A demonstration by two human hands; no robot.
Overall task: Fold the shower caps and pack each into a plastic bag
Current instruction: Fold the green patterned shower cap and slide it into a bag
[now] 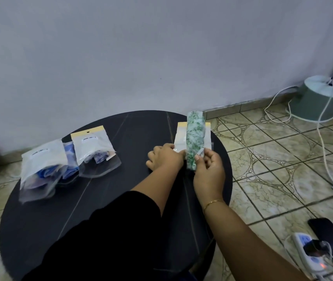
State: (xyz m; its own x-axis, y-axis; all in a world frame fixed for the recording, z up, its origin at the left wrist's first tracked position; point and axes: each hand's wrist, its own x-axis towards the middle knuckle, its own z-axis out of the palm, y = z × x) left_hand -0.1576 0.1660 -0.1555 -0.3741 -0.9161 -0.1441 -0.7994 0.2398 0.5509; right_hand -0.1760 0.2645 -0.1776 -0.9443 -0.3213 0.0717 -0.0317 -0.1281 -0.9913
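Left hand (164, 157) fingertips are tucking under the plastic bag (181, 138), so not visible. Folded green cap (195, 138) is covering the bag's middle; its lower end is sitting behind the right hand (209, 169). Label print on the packed bags (89, 138) at mid left is reading too small. Blue contents there are blurring. Power strip (313, 258) and phone (331, 240) are getting cut off at lower right edge.

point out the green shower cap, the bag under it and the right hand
green shower cap (195, 134), head view, middle of the folded strip
plastic bag (181, 136), head view, clear panel left of the cap
right hand (209, 174), head view, back of the hand
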